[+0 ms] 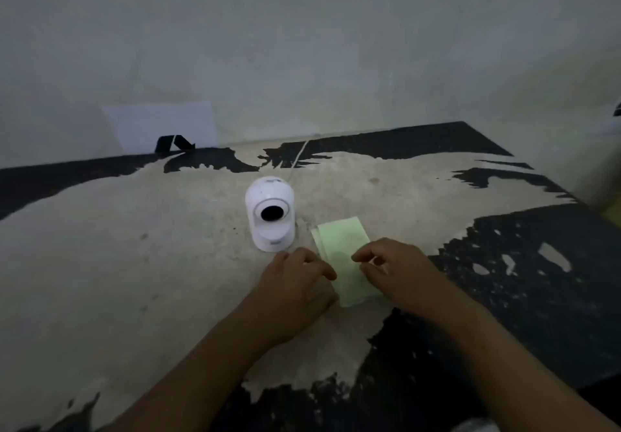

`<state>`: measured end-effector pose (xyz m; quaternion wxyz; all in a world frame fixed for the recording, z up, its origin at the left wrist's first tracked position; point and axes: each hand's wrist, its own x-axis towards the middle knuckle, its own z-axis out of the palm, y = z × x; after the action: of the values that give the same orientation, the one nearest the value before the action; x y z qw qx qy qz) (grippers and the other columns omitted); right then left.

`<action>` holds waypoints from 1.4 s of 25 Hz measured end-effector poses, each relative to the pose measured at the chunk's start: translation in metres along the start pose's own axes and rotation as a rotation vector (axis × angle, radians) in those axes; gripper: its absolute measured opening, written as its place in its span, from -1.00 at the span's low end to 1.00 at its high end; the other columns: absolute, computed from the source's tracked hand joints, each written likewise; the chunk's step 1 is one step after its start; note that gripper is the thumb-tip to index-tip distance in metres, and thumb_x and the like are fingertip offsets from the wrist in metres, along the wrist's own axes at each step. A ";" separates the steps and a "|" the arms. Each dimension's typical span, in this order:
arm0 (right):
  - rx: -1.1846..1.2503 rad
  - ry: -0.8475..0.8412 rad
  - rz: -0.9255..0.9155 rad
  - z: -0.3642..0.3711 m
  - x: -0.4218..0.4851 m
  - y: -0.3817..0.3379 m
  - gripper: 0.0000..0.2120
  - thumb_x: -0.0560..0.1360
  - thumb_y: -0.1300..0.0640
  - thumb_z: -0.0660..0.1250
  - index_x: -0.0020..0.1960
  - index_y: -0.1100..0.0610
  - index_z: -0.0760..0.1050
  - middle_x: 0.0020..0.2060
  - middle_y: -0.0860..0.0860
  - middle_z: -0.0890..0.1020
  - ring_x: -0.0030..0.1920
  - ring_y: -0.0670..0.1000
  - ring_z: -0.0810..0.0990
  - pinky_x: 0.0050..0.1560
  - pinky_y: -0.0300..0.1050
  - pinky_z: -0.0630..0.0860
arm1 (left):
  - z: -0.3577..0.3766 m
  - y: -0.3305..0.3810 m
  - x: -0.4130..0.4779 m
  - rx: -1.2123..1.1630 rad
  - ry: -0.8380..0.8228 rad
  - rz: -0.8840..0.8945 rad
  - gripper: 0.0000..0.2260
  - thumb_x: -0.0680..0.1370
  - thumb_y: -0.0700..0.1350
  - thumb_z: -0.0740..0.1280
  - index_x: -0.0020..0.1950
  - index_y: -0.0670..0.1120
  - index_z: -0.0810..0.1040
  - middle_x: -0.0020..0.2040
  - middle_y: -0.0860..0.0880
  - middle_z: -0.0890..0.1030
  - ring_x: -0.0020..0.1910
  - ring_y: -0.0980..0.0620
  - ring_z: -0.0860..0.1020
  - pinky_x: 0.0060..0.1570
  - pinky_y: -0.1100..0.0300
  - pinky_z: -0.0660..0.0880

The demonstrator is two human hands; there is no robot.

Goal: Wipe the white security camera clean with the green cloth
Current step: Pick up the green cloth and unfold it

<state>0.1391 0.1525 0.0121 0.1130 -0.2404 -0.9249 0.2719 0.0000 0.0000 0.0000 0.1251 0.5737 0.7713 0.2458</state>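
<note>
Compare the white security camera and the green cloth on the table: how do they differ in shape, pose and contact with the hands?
The white security camera is a rounded solid body standing upright; the green cloth is a thin folded rectangle lying flat. The camera is white with a dark lens, the cloth plain pale green. The left hand and right hand are at the cloth's near end, while neither touches the camera. Both rest on the worn table, side by side.

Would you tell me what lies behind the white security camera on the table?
A thin white cable runs from behind the white security camera toward the wall; where it plugs in is hidden by the camera's body.
</note>
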 end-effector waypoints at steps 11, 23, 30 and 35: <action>-0.121 -0.071 0.019 0.000 -0.026 -0.001 -0.55 0.37 -0.23 0.26 0.21 -0.10 0.46 0.18 -0.09 0.50 0.17 -0.01 0.44 0.22 0.05 0.35 | 0.011 0.019 0.016 -0.022 0.162 -0.062 -0.91 0.52 0.04 0.24 -0.12 0.05 0.47 0.05 0.04 0.56 0.07 0.00 0.47 0.03 0.09 0.39; 0.657 0.095 -0.094 -0.036 -0.017 -0.073 -0.90 0.43 0.15 0.43 -0.25 0.08 0.56 -0.42 -0.03 0.59 -0.38 -0.06 0.53 -0.35 -0.16 0.47 | -0.067 0.045 -0.039 -0.736 0.243 -0.164 -0.87 0.51 -0.05 0.31 -0.07 -0.03 0.63 -0.14 0.04 0.71 -0.17 0.09 0.66 -0.26 0.25 0.56; 0.953 0.017 -0.063 -0.023 -0.005 -0.095 -0.75 0.41 0.27 0.42 0.04 0.03 0.55 -0.17 0.02 0.69 -0.16 -0.02 0.66 -0.12 -0.09 0.61 | -0.083 0.038 -0.061 -0.865 0.364 -0.266 -0.90 0.49 -0.18 0.34 -0.22 -0.13 0.60 -0.33 -0.07 0.69 -0.36 0.04 0.64 -0.40 0.24 0.54; 1.353 -0.399 0.136 0.010 -0.014 -0.104 -0.63 0.44 0.06 0.36 0.18 0.23 0.54 0.05 0.15 0.69 0.07 0.17 0.66 0.08 0.06 0.59 | -0.088 0.035 -0.070 -0.979 0.482 -0.269 -0.94 0.49 -0.27 0.32 -0.14 -0.15 0.58 -0.31 -0.06 0.69 -0.33 0.01 0.64 -0.35 0.14 0.60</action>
<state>0.1076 0.0642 0.0604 0.0487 -0.1205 -0.5392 0.8321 0.0089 -0.0796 0.0863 0.2274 0.2730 0.6401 0.6812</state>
